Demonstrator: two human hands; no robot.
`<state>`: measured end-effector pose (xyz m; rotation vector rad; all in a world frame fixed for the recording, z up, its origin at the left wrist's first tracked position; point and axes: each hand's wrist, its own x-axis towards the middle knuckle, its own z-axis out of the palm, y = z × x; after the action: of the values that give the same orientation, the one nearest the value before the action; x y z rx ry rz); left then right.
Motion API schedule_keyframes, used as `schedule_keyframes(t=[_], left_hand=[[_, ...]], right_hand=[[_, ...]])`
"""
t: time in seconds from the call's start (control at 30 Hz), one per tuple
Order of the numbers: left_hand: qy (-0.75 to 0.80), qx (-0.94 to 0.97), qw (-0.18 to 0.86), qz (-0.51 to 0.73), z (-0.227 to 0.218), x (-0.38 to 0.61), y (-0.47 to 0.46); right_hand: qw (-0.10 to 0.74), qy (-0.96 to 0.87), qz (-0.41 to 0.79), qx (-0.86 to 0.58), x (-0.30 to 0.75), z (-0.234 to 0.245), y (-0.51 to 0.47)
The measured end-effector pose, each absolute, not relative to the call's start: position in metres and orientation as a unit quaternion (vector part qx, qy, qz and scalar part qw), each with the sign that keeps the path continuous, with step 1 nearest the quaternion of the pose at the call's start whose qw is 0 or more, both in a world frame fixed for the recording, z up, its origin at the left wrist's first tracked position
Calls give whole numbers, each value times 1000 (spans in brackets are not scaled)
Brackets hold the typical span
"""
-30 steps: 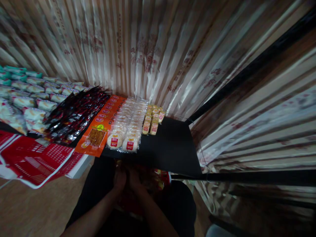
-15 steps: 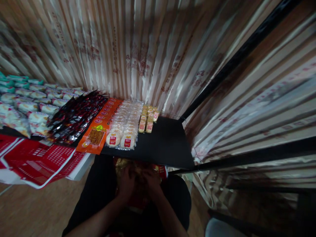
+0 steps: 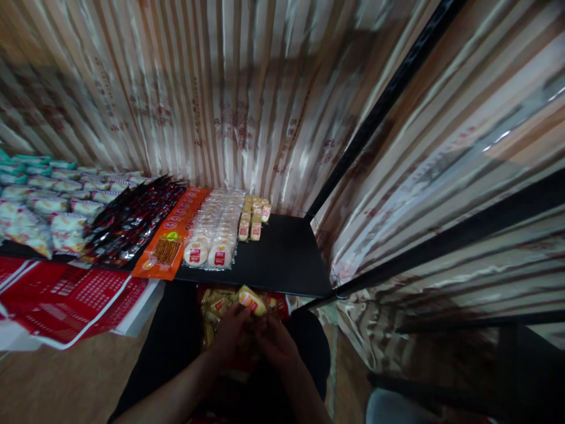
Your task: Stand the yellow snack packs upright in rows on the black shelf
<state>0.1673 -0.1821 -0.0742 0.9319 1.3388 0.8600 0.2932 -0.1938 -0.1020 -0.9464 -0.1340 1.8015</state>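
Note:
A small yellow wrapped snack (image 3: 252,300) with a red label is held up over my lap. My left hand (image 3: 233,327) is closed on its lower left end. My right hand (image 3: 272,338) has its fingers bent together by the packet's lower right end, also appearing to grip it. Beneath both hands, partly hidden by them and the shelf edge, is a red bag (image 3: 282,301) with several similar yellow packets (image 3: 216,305) inside. Matching yellow packets (image 3: 255,227) stand in short rows on the black shelf (image 3: 282,259) ahead.
Left of the yellow packets lie clear-wrapped round crackers (image 3: 219,253), an orange snack bag (image 3: 163,253), dark red packets (image 3: 132,221) and white packets (image 3: 68,229). A red shopping basket (image 3: 83,300) sits below the shelf. Black poles (image 3: 366,135) and a striped curtain (image 3: 251,88) border the shelf.
My hands were down among the packets in the bag. One yellow packet is now raised between them, and more of the bag's contents shows. The view has shifted slightly.

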Motion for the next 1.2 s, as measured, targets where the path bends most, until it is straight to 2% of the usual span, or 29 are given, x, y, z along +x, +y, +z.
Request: schedule_keyframes(t=[0.1, 0.2, 0.37, 0.63, 0.83, 1.2], left_hand=[[540, 395, 627, 399, -61, 167, -179], [511, 385, 647, 415, -55, 167, -170], [547, 402, 608, 411, -51, 169, -150], [532, 512, 541, 402, -47, 189, -126], [583, 584, 432, 363, -46, 207, -97], [597, 578, 432, 351, -37, 241, -38]], right_hand=[[511, 14, 771, -380, 287, -98, -196], [495, -59, 751, -434, 289, -90, -195], [516, -256, 585, -571, 308, -68, -189], [489, -431, 415, -635, 326, -47, -151], [455, -507, 381, -625, 334, -54, -118], [492, -480, 401, -606, 359, -62, -53]])
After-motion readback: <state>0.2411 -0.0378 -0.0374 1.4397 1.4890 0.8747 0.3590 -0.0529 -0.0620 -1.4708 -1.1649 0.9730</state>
